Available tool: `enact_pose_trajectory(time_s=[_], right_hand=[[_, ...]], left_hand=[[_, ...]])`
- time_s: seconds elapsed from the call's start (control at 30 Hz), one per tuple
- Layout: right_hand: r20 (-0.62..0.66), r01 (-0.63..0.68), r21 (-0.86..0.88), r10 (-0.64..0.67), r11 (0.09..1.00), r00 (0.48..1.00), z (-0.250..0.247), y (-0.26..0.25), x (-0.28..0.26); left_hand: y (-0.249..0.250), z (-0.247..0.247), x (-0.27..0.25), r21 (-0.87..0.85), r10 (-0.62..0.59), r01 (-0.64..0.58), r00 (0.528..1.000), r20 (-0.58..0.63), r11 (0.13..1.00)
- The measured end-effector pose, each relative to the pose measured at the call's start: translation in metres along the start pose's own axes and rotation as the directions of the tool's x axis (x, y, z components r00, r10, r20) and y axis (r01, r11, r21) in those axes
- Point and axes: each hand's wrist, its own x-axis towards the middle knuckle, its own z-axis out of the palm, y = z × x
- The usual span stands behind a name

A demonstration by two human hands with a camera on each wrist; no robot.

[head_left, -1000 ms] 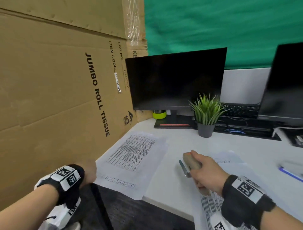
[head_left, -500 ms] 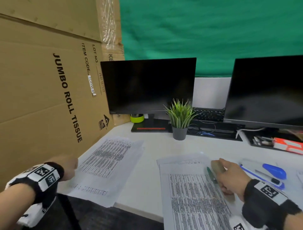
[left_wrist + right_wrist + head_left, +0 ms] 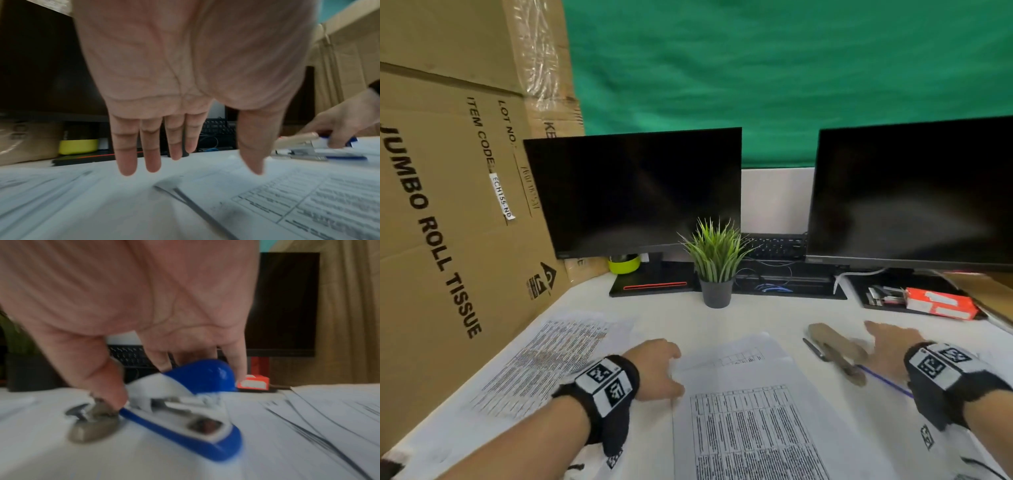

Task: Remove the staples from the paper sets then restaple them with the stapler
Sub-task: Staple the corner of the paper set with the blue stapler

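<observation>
Blue stapler [image 3: 191,404]: under right hand [image 3: 887,346], fingers [image 3: 239,363] released, long axis toward wrist; left hand [image 3: 657,368] flat, further off.

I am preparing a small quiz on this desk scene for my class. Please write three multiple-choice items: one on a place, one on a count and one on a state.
1. Where does the potted plant stand?
A. before the gap between the monitors
B. on the printed papers
C. on top of a cardboard box

2. How many monitors are on the desk?
A. one
B. two
C. three

3. How is the left hand?
A. closed in a fist
B. gripping a pen
C. open, fingers straight

Answers:
1 A: the potted plant stands on the desk, before the gap between the left monitor and the right monitor.
2 B: only these two screens show, both dark.
3 C: the left hand spreads straight fingers over the paper set and holds nothing.
</observation>
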Motion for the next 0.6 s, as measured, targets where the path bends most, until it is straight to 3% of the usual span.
enact_pose_trajectory(time_s=[0.07,0.13,0.23,0.33,0.4,0.43,0.5,0.6], right_hand=[[0.084,-0.04,0.002,0.04,0.999,0.996,0.011,0.015,0.003],[0.051,-0.114,0.081,0.11,0.99,0.993,0.014,0.026,0.004],[-0.026,-0.178,0.365,0.201,0.914,0.979,0.003,0.032,0.002],[-0.114,-0.022,0.754,0.164,0.657,0.98,-0.009,0.014,-0.022],[-0.07,0.06,0.861,0.001,0.505,0.998,-0.013,-0.015,-0.048],[-0.053,0.09,0.856,-0.088,0.51,0.995,-0.009,-0.03,-0.057],[-0.043,0.161,0.774,-0.203,0.613,0.978,0.009,-0.055,-0.062],[0.001,0.181,0.682,-0.248,0.709,0.969,0.03,-0.08,-0.057]], left_hand=[[0.012,0.005,0.012,0.059,0.0,-0.005,0.996,0.088,0.998],[0.019,0.009,0.019,0.133,-0.018,-0.005,0.986,0.167,0.991],[0.022,0.015,0.026,0.233,-0.036,-0.015,0.976,0.216,0.972],[0.022,0.017,0.03,0.211,-0.048,0.005,0.979,0.2,0.977],[0.025,0.015,0.031,0.178,-0.054,0.018,0.978,0.199,0.984],[0.026,0.014,0.031,0.169,-0.06,0.025,0.976,0.207,0.985],[0.029,0.012,0.031,0.164,-0.064,0.027,0.972,0.225,0.986],[0.03,0.012,0.026,0.13,-0.054,0.026,0.975,0.217,0.991]])
